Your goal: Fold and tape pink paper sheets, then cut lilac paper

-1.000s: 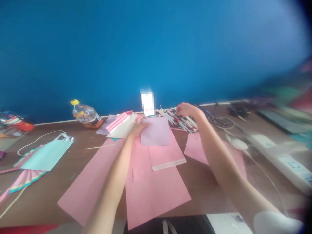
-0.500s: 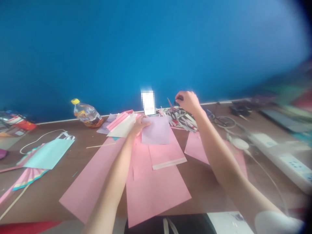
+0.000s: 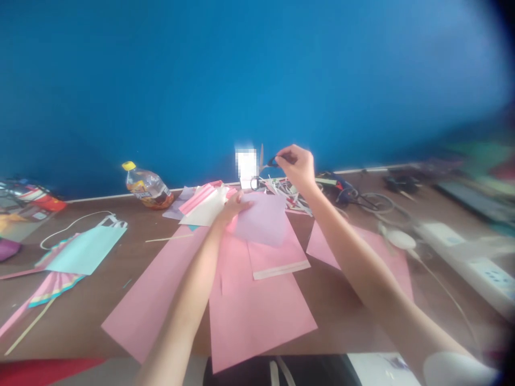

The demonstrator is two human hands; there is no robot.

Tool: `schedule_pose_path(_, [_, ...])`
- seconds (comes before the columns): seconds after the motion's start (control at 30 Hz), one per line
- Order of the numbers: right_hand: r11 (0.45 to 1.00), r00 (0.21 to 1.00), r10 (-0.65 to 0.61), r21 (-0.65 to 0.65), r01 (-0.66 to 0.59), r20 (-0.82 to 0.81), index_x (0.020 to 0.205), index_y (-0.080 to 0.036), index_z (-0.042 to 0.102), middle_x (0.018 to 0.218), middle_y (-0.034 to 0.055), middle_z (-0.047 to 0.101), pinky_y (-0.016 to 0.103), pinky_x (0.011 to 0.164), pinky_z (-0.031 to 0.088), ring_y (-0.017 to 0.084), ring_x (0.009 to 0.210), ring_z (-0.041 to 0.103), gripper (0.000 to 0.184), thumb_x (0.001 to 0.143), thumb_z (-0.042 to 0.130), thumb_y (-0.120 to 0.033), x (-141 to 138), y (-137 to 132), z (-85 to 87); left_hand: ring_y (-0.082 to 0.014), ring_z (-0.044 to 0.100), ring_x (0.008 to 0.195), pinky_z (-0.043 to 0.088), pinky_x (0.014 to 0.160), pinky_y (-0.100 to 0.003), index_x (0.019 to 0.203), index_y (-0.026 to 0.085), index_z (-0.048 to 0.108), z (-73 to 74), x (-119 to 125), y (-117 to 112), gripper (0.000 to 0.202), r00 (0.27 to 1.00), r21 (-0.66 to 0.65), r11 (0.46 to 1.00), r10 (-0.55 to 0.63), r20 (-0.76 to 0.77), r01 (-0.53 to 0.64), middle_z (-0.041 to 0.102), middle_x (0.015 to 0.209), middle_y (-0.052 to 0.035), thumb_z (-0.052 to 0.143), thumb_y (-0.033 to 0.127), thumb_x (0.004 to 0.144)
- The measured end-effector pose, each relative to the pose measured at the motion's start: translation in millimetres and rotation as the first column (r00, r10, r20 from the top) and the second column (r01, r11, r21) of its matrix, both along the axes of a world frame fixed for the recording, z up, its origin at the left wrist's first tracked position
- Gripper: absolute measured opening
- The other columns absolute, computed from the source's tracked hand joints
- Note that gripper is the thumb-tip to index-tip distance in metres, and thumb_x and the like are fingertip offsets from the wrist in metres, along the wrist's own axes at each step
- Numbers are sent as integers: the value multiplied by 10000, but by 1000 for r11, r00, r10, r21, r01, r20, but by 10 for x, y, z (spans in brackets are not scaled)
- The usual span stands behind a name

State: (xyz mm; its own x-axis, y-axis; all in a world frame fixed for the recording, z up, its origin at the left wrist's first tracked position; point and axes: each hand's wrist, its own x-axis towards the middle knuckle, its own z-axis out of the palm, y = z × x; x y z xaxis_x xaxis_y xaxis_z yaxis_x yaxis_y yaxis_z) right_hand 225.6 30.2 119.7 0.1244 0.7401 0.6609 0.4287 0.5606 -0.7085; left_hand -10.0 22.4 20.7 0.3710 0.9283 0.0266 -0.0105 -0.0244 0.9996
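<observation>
My right hand (image 3: 296, 165) is raised over the far middle of the table, its fingers closed on the dark handles of a pair of scissors (image 3: 265, 163) whose blades point up and to the left. Below it lies a heap of pens and tools (image 3: 293, 195). My left hand (image 3: 234, 208) grips the left edge of a lilac paper sheet (image 3: 261, 219) and holds it a little off the table. The lilac sheet lies over several pink paper sheets (image 3: 257, 305) spread on the brown table (image 3: 92, 295).
A plastic bottle (image 3: 147, 186) lies at the back left by the blue wall. Folded pink and cream papers (image 3: 203, 203) sit beside my left hand. A light blue paper bag (image 3: 82, 249) and striped fan lie left. Cables (image 3: 372, 203) and a white power strip (image 3: 475, 254) fill the right.
My right hand has lifted the scissors out of the tool heap, upward and to the left. My left hand has raised the lilac sheet slightly.
</observation>
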Motion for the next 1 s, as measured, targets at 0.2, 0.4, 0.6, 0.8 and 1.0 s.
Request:
schedule_pose_path(0.2, [998,998,60,-22,-60,-35,832,-178,672,780,23,697,291,671,489,154,684,627,137,784,603,-286,-249,-75,-112,-157,648,820,493,733,-264,1143,224,643,-21,67,-12,491,997,37,997,68,-18,-68,686,1016,-42,735,496,744])
schedule_pose_path(0.4, [971,983,168,-158,-179,-79,834,-186,620,847,44,695,283,694,496,160,756,627,172,794,617,-353,-282,-59,-165,-133,591,723,438,656,-222,904,180,666,-87,67,30,467,975,86,973,219,-36,-215,648,797,-6,592,630,807])
schedule_pose_path(0.6, [765,839,367,-382,-518,-403,767,-200,539,758,38,654,232,534,460,145,669,619,312,802,619,-499,-318,41,-313,-173,621,848,464,761,-252,994,173,698,17,71,-34,506,972,84,970,233,-23,-230,692,921,-36,583,631,814])
schedule_pose_path(0.8, [652,822,498,-506,-565,-276,833,-169,624,784,36,668,210,561,462,133,710,620,220,735,729,-336,-298,11,-382,-214,625,973,457,885,-306,1055,181,718,36,64,-48,507,973,104,970,224,-52,-217,703,1029,-59,602,606,805])
schedule_pose_path(1.0, [577,730,500,-450,-682,-466,870,-194,529,833,26,699,247,650,507,142,753,672,254,698,715,-220,-343,74,-523,-233,614,979,444,893,-316,1025,168,721,-62,59,31,531,960,138,956,272,-68,-261,706,973,-59,598,629,794])
